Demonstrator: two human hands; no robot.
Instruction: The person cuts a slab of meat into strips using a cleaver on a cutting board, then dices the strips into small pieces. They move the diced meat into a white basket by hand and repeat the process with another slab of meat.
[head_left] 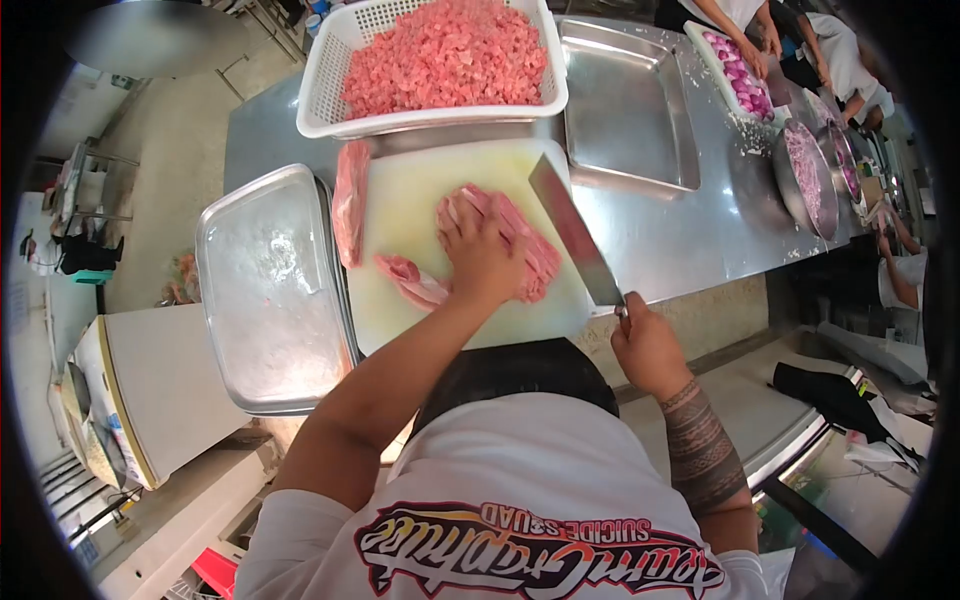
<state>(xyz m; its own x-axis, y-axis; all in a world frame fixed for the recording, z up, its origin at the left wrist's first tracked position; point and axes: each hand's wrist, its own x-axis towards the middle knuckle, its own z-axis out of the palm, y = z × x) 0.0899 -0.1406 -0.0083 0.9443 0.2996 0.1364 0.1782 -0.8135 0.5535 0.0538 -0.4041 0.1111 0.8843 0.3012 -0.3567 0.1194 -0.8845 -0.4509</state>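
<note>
My left hand lies with its fingers apart on top of several strips of cut meat on the white cutting board. My right hand is closed round the handle of a cleaver, whose wide blade points up and to the left, over the board's right edge, apart from the meat. A smaller piece of meat rests left of my left hand. One long strip of meat lies along the board's left edge.
Beyond the board stands a white basket of diced meat. Metal trays lie at the left, and another tray at the right. Farther right are a tray of purple onions, metal bowls and other people's hands.
</note>
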